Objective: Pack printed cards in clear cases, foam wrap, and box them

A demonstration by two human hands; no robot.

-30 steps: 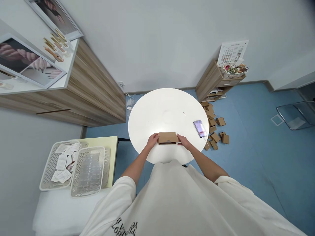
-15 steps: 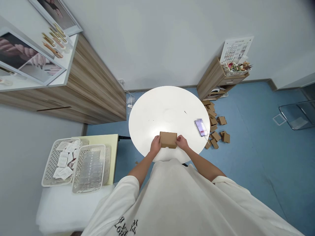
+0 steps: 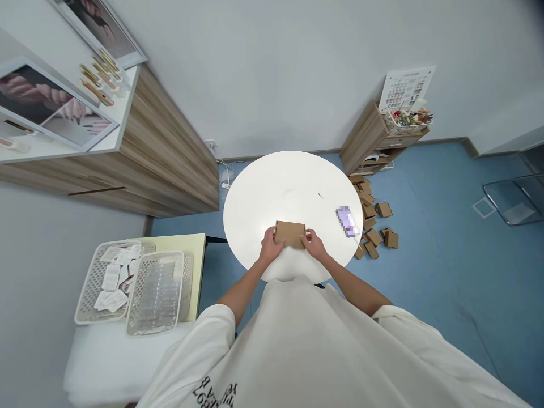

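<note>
A small brown cardboard box (image 3: 290,234), its lid down, is held near the front of the round white table (image 3: 284,181). My left hand (image 3: 270,245) grips its left end, thumb along the near edge. Around the right end closes my right hand (image 3: 313,245), thumb likewise at the near corner. The fingers behind the box's ends are partly hidden. To the right on the same table lies a blurred-out purple phone (image 3: 347,221) with a white cable. A small dark sliver (image 3: 320,195) lies farther back.
Several cardboard boxes (image 3: 370,237) lie on the floor right of the table. At left, a basket of white packets (image 3: 87,292) and a basket of clear plastic pieces (image 3: 131,306) stand on a side table (image 3: 196,249). Cabinets (image 3: 178,141) line the wall.
The box has moved slightly away from me. My right hand has shifted from its right edge to a fuller grip, and both thumbs now press its near side.
</note>
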